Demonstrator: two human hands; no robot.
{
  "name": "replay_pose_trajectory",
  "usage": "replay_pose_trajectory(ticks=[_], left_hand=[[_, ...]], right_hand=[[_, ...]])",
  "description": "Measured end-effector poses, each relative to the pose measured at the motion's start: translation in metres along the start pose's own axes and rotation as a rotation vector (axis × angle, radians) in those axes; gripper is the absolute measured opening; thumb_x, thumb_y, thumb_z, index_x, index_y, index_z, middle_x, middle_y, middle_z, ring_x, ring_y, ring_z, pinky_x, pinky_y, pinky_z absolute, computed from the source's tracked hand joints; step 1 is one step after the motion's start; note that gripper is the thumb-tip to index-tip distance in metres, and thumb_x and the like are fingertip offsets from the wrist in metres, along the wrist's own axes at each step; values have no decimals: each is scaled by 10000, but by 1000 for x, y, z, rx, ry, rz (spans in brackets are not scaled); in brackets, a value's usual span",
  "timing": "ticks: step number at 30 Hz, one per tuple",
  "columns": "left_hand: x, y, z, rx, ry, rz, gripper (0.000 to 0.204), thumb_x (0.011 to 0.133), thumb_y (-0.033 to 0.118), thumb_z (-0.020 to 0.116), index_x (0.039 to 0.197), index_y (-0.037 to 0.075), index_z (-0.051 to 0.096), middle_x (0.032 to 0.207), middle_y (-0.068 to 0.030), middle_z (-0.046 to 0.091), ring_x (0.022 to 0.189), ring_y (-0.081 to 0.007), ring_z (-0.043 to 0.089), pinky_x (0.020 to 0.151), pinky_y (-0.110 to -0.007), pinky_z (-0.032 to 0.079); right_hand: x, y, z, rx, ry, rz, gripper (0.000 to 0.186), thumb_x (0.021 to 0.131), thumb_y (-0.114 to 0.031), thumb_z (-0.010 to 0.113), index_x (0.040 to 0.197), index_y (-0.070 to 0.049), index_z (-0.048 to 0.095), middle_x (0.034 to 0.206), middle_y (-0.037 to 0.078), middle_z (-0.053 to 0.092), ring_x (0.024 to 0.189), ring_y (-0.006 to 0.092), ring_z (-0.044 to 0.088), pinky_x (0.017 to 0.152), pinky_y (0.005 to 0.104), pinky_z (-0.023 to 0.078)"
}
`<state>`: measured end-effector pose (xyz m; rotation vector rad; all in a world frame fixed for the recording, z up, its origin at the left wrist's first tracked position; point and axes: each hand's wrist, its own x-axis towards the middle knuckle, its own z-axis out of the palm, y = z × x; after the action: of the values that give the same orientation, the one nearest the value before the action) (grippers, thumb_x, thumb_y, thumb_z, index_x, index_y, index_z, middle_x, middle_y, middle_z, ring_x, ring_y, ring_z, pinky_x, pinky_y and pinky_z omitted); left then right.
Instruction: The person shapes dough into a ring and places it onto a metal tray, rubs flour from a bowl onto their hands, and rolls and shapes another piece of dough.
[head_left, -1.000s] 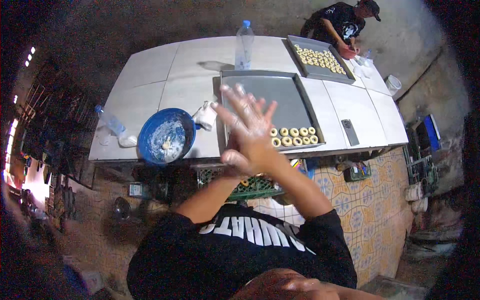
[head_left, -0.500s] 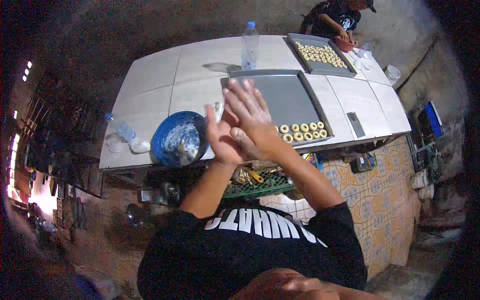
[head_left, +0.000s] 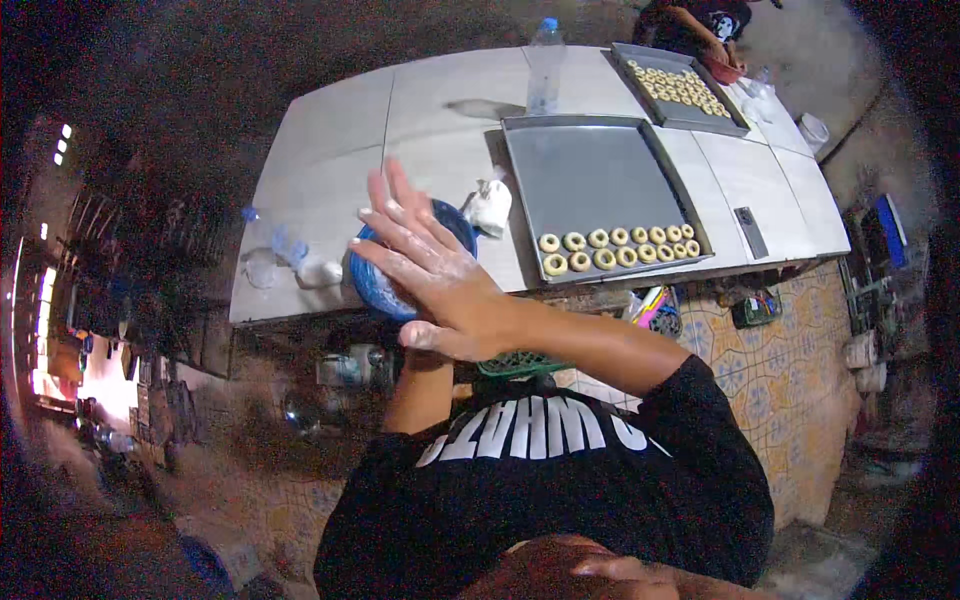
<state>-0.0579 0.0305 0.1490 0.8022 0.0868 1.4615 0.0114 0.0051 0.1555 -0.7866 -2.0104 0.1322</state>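
Note:
My right hand (head_left: 432, 275) is dusted with white powder and lies over my left hand (head_left: 400, 185), fingers stretched out. Only the slightly blurred fingers of the left hand show past it, also stretched out. What lies between the palms, if anything, is hidden. Both hands are above a blue bowl (head_left: 462, 222), which they partly cover. Beside the bowl sits a small white bag (head_left: 489, 207). To the right, a grey metal tray (head_left: 590, 175) holds two rows of pale dough rings (head_left: 628, 262) along its near edge.
A clear bottle (head_left: 545, 75) stands behind the tray. Another bottle (head_left: 290, 245) lies at the table's left. A second tray (head_left: 735, 127) of dough rings is at the far right, near another person (head_left: 700, 25). A dark flat object (head_left: 750, 232) lies right of the near tray.
My hands have moved left from the tray's near corner to over the blue bowl. The right hand now covers more of the left. The whole view has shifted a little.

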Motion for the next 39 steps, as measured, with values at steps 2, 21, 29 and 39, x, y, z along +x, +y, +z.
replay_pose_trajectory(ticks=[2, 21, 29, 39], left_hand=[[-10, -8, -1, 23, -18, -32, 906, 1015, 715, 311, 1675, 124, 120, 1724, -93, 200, 1568, -284, 214, 1268, -448, 162], [4, 3, -5, -318, 3, -60, 930, 984, 749, 371, 1665, 142, 190, 1710, -86, 240, 1560, -303, 243, 1272, -469, 156], [3, 7, 3, -285, -49, -69, 938, 978, 767, 360, 1678, 187, 126, 1728, -95, 172, 1576, -303, 199, 1282, -473, 123], [3, 4, -7, -392, -52, -48, 965, 977, 776, 316, 1670, 128, 138, 1722, -136, 180, 1576, -296, 206, 1282, -457, 124]], right_hand=[[16, -12, -7, -96, -47, 79, 871, 971, -733, 399, 1604, -135, 364, 1684, 227, 239, 1554, 520, 119, 1179, 749, 108], [-2, 1, -5, 18, -86, 94, 937, 924, -822, 352, 1512, -109, 506, 1641, 266, 318, 1547, 501, 189, 1200, 705, 107], [19, 23, -26, -137, 69, 140, 914, 934, -780, 368, 1539, -102, 458, 1649, 256, 294, 1513, 532, 237, 1211, 627, 183], [27, 32, -23, -98, -12, 124, 889, 964, -712, 413, 1616, -115, 317, 1690, 232, 214, 1548, 498, 178, 1244, 637, 54]])
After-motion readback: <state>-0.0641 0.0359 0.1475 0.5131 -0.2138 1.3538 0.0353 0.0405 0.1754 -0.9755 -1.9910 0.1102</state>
